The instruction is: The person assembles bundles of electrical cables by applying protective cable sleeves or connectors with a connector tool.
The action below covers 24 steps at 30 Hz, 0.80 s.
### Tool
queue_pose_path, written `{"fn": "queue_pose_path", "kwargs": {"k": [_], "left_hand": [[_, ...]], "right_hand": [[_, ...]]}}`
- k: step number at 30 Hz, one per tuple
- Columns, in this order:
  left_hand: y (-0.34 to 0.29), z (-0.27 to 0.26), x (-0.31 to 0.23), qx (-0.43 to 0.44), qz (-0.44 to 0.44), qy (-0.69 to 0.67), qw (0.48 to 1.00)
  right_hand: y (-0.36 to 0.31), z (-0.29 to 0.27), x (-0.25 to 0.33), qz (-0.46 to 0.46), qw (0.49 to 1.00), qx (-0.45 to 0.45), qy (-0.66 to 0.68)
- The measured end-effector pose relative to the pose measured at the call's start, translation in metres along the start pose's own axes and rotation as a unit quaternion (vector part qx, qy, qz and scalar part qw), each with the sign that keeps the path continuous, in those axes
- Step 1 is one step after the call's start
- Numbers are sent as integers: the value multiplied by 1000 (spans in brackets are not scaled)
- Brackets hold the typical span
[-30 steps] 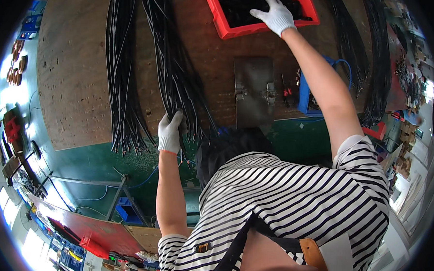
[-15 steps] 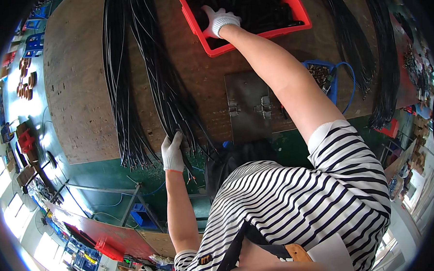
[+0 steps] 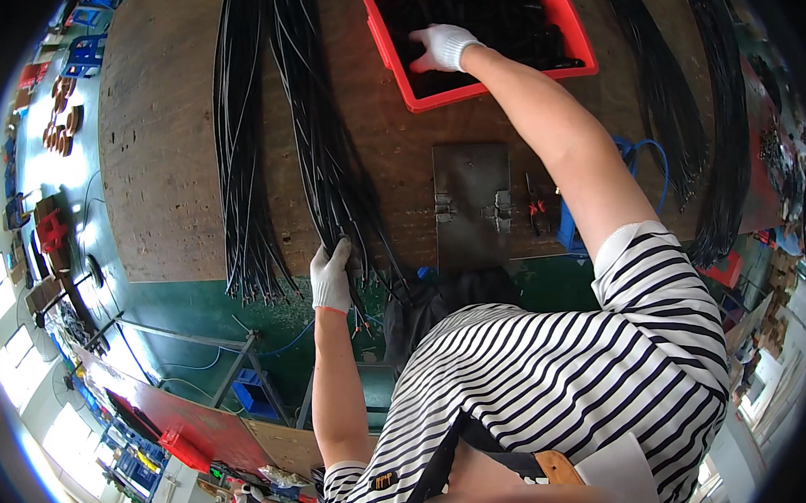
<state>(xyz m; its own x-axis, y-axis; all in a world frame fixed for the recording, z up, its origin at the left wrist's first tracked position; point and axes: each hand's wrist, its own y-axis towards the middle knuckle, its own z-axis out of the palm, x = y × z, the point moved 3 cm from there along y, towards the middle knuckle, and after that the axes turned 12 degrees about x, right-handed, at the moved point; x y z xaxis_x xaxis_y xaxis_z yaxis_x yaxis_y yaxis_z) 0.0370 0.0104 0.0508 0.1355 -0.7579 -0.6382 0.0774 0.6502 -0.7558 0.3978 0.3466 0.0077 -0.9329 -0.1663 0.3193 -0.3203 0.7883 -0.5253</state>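
My left hand (image 3: 331, 271), in a white knit glove, is closed around a black cable (image 3: 357, 300) at the front edge of the table. The cable's stripped ends, with thin coloured wires, hang below the hand. It lies at the lower end of a long bundle of black cables (image 3: 312, 121). My right hand (image 3: 444, 48), also gloved, reaches into a red plastic bin (image 3: 495, 87) over a heap of black parts (image 3: 510, 22). Its thumb and fingers are apart, and nothing shows between them. The exact shape of the parts is hard to make out.
A second cable bundle (image 3: 241, 142) lies to the left, and more bundles (image 3: 724, 148) lie at the right. A dark metal plate (image 3: 472, 185) with hinge-like pieces sits at the table's front edge. Beside it are red-handled pliers (image 3: 537, 208) and a blue container (image 3: 568, 231), partly behind my arm.
The whole view has shifted, uncovering the pliers beside the plate. My right hand has moved slightly rightward within the bin and turned, its fingers now apart. My left hand keeps hold of the cable.
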Motion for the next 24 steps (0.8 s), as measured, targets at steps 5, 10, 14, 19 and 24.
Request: {"fn": "queue_pose_path", "kwargs": {"k": [5,10,14,19,24], "left_hand": [[-2,1,-8,13,-5,2,1000],[1,-7,1,21,-11,-5,1000],[-2,-6,0,27,-21,-43,998],[-11,5,-16,95,-31,-115,988],[-19,36,-35,162,-34,-263,950]], "right_hand": [[-15,-23,-44,-18,972,-132,194],[-42,-33,-84,-14,826,-190,531],[-84,-36,-67,-80,689,-136,707],[-151,-11,44,-180,650,-47,737],[-186,71,149,-150,655,24,740]]}}
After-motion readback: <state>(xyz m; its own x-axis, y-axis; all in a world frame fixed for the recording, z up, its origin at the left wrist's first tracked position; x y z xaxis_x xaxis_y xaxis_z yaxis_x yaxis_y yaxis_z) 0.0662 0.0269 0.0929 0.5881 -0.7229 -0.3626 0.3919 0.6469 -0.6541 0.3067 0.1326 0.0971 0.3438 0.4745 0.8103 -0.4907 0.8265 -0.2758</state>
